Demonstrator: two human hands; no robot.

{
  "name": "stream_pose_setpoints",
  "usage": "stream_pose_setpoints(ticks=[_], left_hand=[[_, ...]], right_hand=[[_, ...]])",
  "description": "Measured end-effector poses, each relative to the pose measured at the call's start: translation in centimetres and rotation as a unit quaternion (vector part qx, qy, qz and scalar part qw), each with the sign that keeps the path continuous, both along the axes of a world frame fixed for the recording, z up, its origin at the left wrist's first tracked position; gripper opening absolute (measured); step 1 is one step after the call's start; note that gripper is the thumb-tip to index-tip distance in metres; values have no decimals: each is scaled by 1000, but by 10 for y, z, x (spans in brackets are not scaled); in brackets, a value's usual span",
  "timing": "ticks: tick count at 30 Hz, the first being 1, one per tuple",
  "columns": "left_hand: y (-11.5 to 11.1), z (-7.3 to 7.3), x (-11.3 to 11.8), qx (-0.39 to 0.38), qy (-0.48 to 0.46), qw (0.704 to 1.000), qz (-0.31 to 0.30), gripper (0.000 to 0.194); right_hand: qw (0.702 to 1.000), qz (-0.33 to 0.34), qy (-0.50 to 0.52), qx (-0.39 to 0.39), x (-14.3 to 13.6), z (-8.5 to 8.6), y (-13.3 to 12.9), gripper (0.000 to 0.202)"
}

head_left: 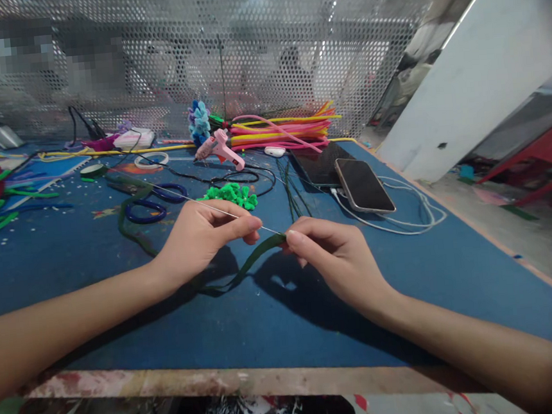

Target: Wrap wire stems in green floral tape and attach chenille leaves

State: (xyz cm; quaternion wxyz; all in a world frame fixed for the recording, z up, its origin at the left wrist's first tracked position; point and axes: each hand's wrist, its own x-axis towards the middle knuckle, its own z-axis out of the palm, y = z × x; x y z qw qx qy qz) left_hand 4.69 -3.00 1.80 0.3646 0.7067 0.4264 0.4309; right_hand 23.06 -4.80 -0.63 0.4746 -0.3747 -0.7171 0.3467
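My left hand [211, 235] pinches a thin straight wire [183, 197] between thumb and fingers. The wire slants from the upper left down to my right hand [336, 260]. There, thumb and fingertips are closed on the wire's end together with the end of a dark green ribbon-like strip [249, 261]. The strip sags below both hands to the blue tabletop and curves back behind my left wrist. Green fuzzy flowers [230, 195] lie just beyond my left hand, and blue-handled scissors [145, 212] lie to its left.
A pink glue gun [220, 149], a blue flower bunch [199, 120] and colourful fuzzy stems [283, 132] stand or lie at the back. A phone [363, 185] with a white cable is at right. Dark green stems [291, 189] lie behind my right hand; cut pieces lie far left.
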Motion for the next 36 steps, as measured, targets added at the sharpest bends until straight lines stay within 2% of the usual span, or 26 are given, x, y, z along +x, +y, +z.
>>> stream_pose_setpoints(ticks=[7,18,24,36], left_hand=[[1,2,1,-23,0,1000,-15,18],[3,2,0,-58,-9,996,-68,16],[5,1,1,-81,-20,992,-89,12],[5,-9,1,-162,-104,981,-34,17]], right_hand=[[999,14,-29,27,1,1,0,24],[998,57,-14,-37,0,1,1,24],[998,49,-15,-44,1,2,4,22],[996,40,-20,-83,-3,3,3,22]])
